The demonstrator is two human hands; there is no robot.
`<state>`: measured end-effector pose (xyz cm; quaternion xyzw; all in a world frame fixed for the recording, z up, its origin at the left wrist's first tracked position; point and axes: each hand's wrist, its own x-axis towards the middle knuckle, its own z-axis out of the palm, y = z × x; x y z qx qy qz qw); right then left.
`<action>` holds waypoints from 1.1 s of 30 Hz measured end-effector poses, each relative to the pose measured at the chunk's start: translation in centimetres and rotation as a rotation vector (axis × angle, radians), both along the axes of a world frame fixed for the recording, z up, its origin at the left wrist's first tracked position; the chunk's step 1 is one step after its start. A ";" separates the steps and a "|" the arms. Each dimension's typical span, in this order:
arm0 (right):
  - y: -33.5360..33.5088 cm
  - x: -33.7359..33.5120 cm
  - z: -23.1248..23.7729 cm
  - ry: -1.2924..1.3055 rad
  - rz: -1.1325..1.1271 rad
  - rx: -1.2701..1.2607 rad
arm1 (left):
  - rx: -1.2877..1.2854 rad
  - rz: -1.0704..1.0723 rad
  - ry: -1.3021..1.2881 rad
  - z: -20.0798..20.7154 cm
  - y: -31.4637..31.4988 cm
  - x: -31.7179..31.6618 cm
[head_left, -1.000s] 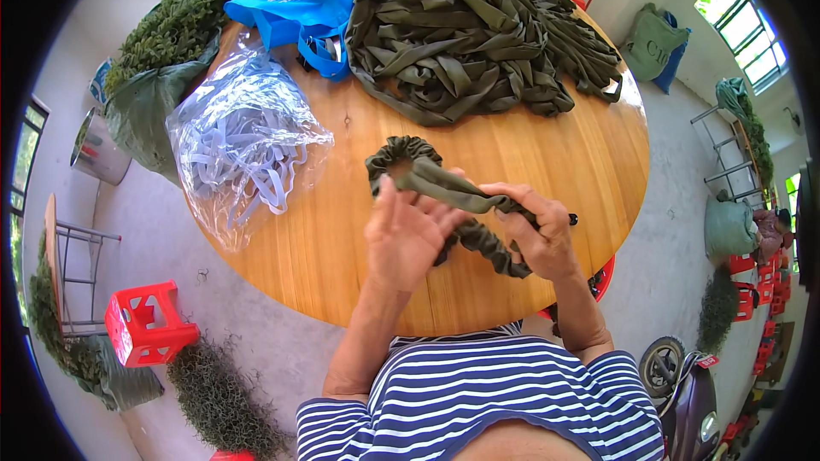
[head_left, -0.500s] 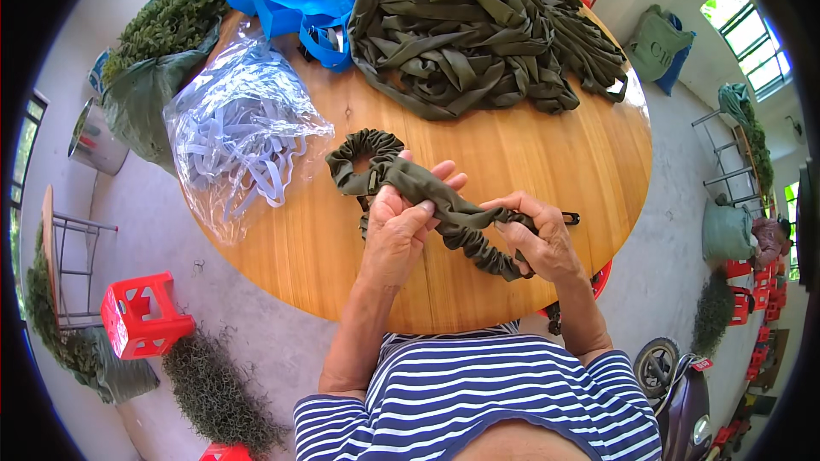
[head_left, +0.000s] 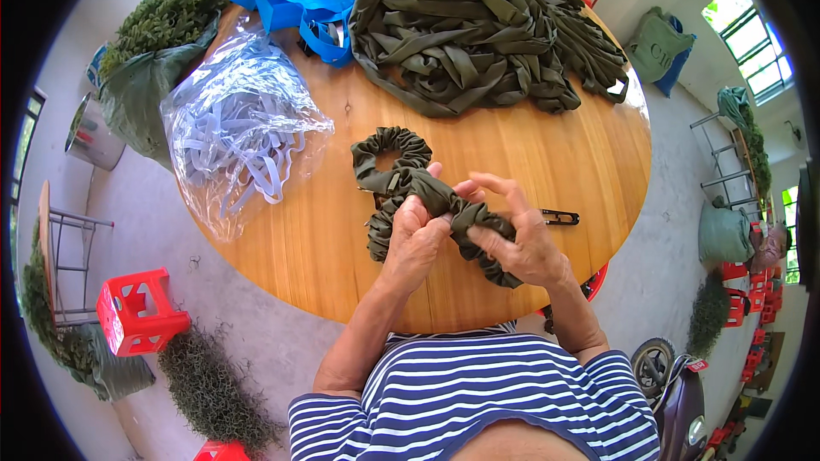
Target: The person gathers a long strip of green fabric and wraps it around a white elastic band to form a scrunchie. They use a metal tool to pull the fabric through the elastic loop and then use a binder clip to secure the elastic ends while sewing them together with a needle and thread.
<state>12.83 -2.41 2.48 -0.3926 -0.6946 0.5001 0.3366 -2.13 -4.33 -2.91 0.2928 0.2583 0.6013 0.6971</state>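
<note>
Fabric [head_left: 434, 191], dark and ruched, was clamped in the left hand [head_left: 415, 243] while the right hand [head_left: 534, 248] touched it, loosely spread apart.

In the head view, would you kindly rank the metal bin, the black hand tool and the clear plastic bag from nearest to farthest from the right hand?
From the right hand:
1. Black hand tool: just to its right, on the table.
2. Clear plastic bag: table's left side.
3. Metal bin: farther left, off the table.
</note>
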 end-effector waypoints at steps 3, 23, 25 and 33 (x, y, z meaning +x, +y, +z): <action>0.2 0.1 -0.3 -0.164 0.075 0.211 | -0.032 -0.031 0.046 0.1 0.1 -0.6; -1.3 1.4 -0.9 -0.353 0.052 0.267 | -0.084 -0.056 -0.239 0.8 -0.2 -0.3; -1.1 0.7 -0.4 -0.367 0.031 0.178 | -0.090 -0.051 -0.224 0.6 -0.2 0.0; -1.4 -0.2 -0.5 -0.448 0.005 0.216 | -0.097 0.132 -0.265 0.4 -0.1 -0.4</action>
